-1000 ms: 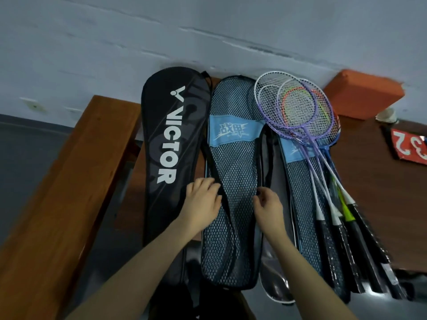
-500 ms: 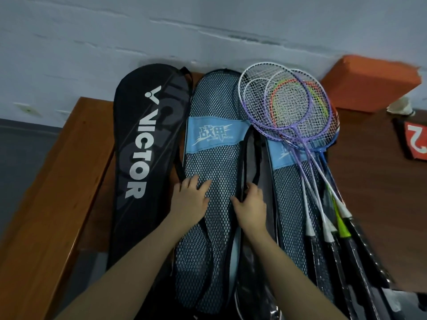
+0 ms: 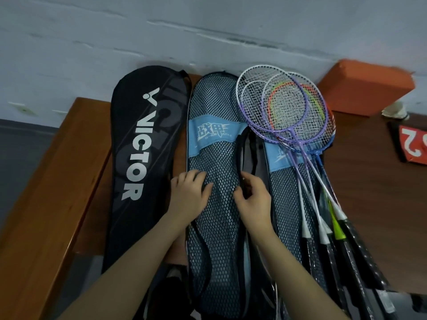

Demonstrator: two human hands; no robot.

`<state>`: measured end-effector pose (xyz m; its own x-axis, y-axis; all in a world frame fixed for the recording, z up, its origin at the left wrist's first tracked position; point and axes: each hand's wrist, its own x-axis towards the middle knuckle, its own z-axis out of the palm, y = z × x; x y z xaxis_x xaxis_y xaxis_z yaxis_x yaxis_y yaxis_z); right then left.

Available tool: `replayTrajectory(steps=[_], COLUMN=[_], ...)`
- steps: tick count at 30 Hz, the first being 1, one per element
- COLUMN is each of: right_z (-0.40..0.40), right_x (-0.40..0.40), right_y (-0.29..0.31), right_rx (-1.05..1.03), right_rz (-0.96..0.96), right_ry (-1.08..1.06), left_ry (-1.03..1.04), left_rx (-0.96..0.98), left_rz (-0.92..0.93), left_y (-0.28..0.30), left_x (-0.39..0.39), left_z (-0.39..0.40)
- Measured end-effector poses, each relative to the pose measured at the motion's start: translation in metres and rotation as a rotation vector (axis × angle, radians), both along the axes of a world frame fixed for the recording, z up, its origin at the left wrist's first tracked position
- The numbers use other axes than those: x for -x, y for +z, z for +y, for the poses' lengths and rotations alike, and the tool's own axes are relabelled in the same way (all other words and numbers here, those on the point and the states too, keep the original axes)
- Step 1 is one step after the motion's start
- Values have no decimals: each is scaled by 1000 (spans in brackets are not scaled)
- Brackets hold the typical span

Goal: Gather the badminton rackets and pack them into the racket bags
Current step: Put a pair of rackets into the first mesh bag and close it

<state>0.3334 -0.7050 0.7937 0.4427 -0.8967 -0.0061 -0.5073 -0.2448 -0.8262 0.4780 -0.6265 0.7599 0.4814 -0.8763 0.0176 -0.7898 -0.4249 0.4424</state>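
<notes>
Pinching, right hand: right hand [image 3: 253, 199] has its fingers curled round the black strap [image 3: 240, 158] along the right edge of the middle mesh bag [image 3: 215, 222].
Left hand: left hand [image 3: 188, 195] lies on the mesh bag's left side, fingers nearly straight and spread, holding nothing.
Middle bag: blue-lined black mesh with a light blue label band [image 3: 213, 135], lying lengthwise on the wooden bench [image 3: 369, 181], its head end toward the wall [image 3: 161, 31].
Left neighbour: black Victor racket bag [image 3: 141, 158], just beside the mesh bag, near the bench's left edge.
Right neighbour: second mesh bag [image 3: 286, 192], partly covered by the rackets.
Rackets: badminton rackets [image 3: 286, 109] stacked outside the bags on the right, purple and white frames overlapping, handles fanned toward the bench's near edge.
Back right corner: orange block [image 3: 365, 88] against the wall; red number card [image 3: 413, 144] at the right edge.
Left side: wooden rail [image 3: 46, 204] alongside the bench.
</notes>
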Motion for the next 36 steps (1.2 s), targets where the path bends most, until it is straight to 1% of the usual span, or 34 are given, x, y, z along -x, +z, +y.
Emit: replayTrajectory(steps=[2, 5, 7, 9, 12, 15, 17, 19, 22, 26, 29, 32, 36], right_z=[1, 4, 5, 5, 7, 8, 8, 9, 7, -4, -11, -11, -3], right_x=[2, 8, 13, 18, 25, 32, 36, 39, 39, 23, 0, -18, -24], right_y=[6, 9, 10, 11, 11, 11, 9, 7, 5, 15, 25, 30, 30], right_rx=[68, 58, 24, 15, 50, 51, 40, -30, -223, -373, -466, -545, -524], right_rz=[-3, -47, -81, -83, -73, -64, -51, -74, -169, -285, -348, -386, -335], right_ry=[25, 56, 77, 116, 178, 232, 252, 201, 64, -45, -24, 45, 100], left_ry=[-12, -31, -51, -41, -12, 27, 60, 105, 176, 247, 250, 278, 316], left_rx=[117, 147, 116, 20, -82, -75, -42, 17, 107, 201, 301, 351, 359], left_rz=[95, 265, 323, 365, 362, 428, 530, 623, 715, 819, 854, 836, 827], left_y=[15, 36, 44, 49, 52, 53, 53, 55, 61, 72, 75, 74, 75], left_x=[0, -2, -1, 2, 11, 20, 26, 30, 30, 28, 29, 20, 5], left_z=[-14, -34, -46, -55, -63, -67, -69, -69, -63, -43, -23, -10, -1])
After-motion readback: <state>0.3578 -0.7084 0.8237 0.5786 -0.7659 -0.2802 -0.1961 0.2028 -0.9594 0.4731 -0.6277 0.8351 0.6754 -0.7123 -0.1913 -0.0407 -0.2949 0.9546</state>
